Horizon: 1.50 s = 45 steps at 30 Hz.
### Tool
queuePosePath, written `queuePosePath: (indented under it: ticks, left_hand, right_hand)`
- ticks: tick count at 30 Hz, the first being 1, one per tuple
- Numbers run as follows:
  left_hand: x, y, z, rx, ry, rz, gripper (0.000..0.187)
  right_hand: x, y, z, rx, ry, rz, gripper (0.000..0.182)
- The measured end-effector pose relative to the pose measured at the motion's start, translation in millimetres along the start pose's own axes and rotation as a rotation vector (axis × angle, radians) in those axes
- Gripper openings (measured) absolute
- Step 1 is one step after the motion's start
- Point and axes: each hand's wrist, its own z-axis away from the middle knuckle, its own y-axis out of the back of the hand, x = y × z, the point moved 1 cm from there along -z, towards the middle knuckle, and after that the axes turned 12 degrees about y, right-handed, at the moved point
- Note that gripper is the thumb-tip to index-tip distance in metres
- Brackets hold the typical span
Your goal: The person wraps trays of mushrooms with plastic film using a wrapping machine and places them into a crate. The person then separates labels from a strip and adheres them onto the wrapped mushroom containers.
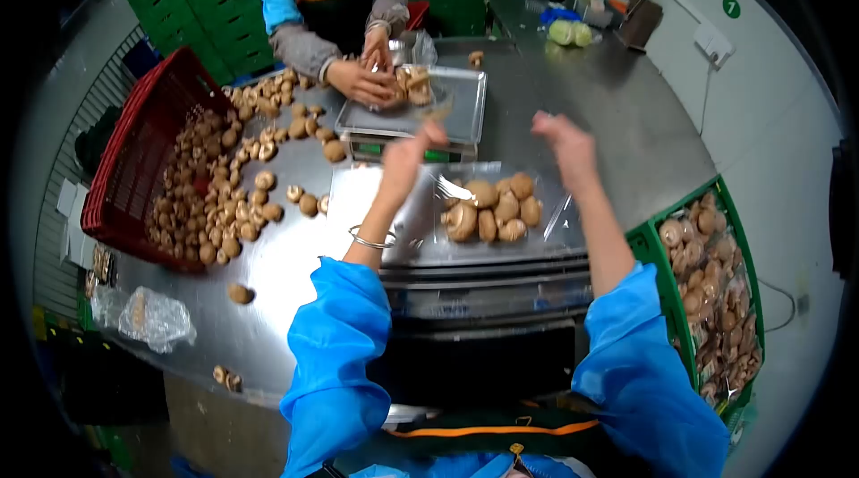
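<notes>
A small heap of brown mushrooms (492, 205) lies on a steel plate (358, 196) in front of me, inside loose clear film (555, 219). My left hand (413, 152) is raised over the heap's left side, fingers pinched together on the film's edge. My right hand (565, 145) is up at the heap's far right. It is blurred, with fingers curled on the film. Both arms wear blue sleeves, and a metal bangle (371, 239) circles my left wrist.
Across the table a co-worker's hands (369, 76) rest on mushrooms on a scale tray (465, 107). A tipped red basket (134, 165) spills mushrooms (219, 196) at left. A green crate (658, 250) of mushrooms stands at right. A crumpled plastic bag (157, 317) lies near the front left edge.
</notes>
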Motion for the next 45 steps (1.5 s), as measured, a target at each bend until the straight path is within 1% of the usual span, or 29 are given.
queuePosePath:
  ticks: [1,3,5,6,7,9,11,13,16,20,21,23,24,25,27,28,31,32,33,35,36,37,39,40,41,42,43,44,45]
  left_hand:
    - [-7.1,-14.1,3.5,-0.115,-0.051,-0.285,0.038]
    - [-24.3,-23.8,9.8,-0.302,0.028,-0.343,0.037]
    - [-22.9,-17.4,13.4,-0.436,0.161,-0.192,0.036]
    - [-6.0,-12.8,24.5,-0.566,0.358,-0.063,0.037]
    - [-15.0,-7.2,30.2,-0.672,0.455,0.092,0.041]
    - [2.1,3.0,50.8,-0.703,0.697,0.174,0.055]
    - [9.5,7.0,68.1,-0.733,0.711,0.221,0.060]
    - [21.4,10.8,85.7,-0.745,0.678,0.243,0.063]
    - [48.3,13.2,126.9,-0.737,0.598,0.333,0.064]
    - [62.3,25.3,205.0,-0.846,0.566,0.214,0.065]
    - [78.4,27.0,223.5,-0.858,0.665,0.231,0.068]
    - [53.4,40.8,255.6,-0.929,0.645,0.346,0.072]
    - [35.1,45.8,266.1,-0.901,0.721,0.410,0.065]
    - [17.3,47.0,275.1,-0.851,0.808,0.279,0.044]
    - [-35.9,44.8,288.8,-0.666,0.904,0.283,0.027]
    - [-34.2,38.4,293.9,-0.413,0.957,0.356,0.020]
    - [-33.9,15.9,308.6,-0.090,0.798,0.274,0.023]
    - [-33.5,6.2,311.0,-0.003,0.749,0.200,0.024]
    - [-32.5,-3.4,311.9,0.103,0.743,0.238,0.026]
    - [-24.4,-1.7,316.7,0.250,0.805,0.469,0.027]
    - [-17.0,5.5,325.4,0.347,0.750,0.555,0.027]
    - [-24.9,27.2,347.6,0.252,0.816,0.591,0.027]
    - [0.6,35.5,386.6,0.444,1.003,0.671,0.029]
    - [-14.0,41.1,416.2,0.391,1.090,0.645,0.031]
    - [-16.3,37.1,435.2,0.295,1.227,0.644,0.028]
    - [-24.3,24.3,443.6,0.242,1.425,0.432,0.023]
    - [-37.7,5.9,450.1,0.095,1.326,0.428,0.019]
    - [-59.4,-19.1,452.7,0.162,1.433,0.306,0.019]
    - [-72.2,-30.5,454.8,0.129,1.438,0.409,0.016]
  right_hand:
    - [0.1,-16.3,9.6,-0.141,-0.159,0.143,0.026]
    - [42.9,-18.3,21.8,-0.486,-0.205,0.373,0.028]
    - [40.8,-2.7,26.9,-0.618,-0.377,0.257,0.034]
    - [28.5,1.5,32.5,-0.682,-0.464,0.190,0.037]
    - [19.6,8.2,34.2,-0.639,-0.602,0.093,0.041]
    - [-3.0,19.1,49.8,-0.538,-0.867,-0.114,0.050]
    - [-20.5,15.3,65.2,-0.524,-0.925,-0.153,0.060]
    - [-27.7,15.8,76.3,-0.523,-0.974,-0.199,0.062]
    - [-78.0,19.0,102.4,-0.551,-0.843,-0.148,0.058]
    - [-131.4,34.9,171.0,-0.626,-0.781,-0.138,0.052]
    - [-139.5,39.9,191.0,-0.601,-0.849,-0.177,0.051]
    - [-145.7,43.0,221.3,-0.567,-0.928,-0.223,0.051]
    - [-134.7,40.8,233.0,-0.568,-0.921,-0.177,0.051]
    - [-123.8,38.7,244.8,-0.569,-0.916,-0.130,0.051]
    - [-83.8,44.0,266.1,-0.501,-0.990,-0.023,0.050]
    - [-76.7,46.5,277.0,-0.381,-0.951,-0.055,0.045]
    - [-70.8,49.3,315.9,-0.217,-0.809,0.148,0.035]
    - [-69.4,41.4,328.6,-0.031,-0.658,0.017,0.024]
    - [-61.8,32.6,331.8,0.159,-0.576,0.077,0.019]
    - [-70.8,35.6,325.3,0.443,-0.689,-0.185,0.021]
    - [-89.6,41.3,320.0,0.510,-0.717,-0.198,0.023]
    - [-108.9,54.4,326.4,0.504,-0.734,-0.278,0.022]
    - [-126.2,68.2,365.7,0.566,-0.821,-0.343,0.021]
    - [-115.8,67.1,397.2,0.643,-0.905,-0.331,0.018]
    - [-83.8,69.2,449.6,0.501,-0.798,-0.464,0.021]
    - [-50.6,70.5,504.6,0.351,-0.842,-0.082,0.026]
    - [-38.3,59.8,508.3,0.016,-0.970,0.096,0.031]
    - [-24.2,39.3,503.0,-0.070,-0.999,-0.034,0.036]
    - [-13.1,36.1,514.8,-0.302,-0.949,-0.204,0.042]
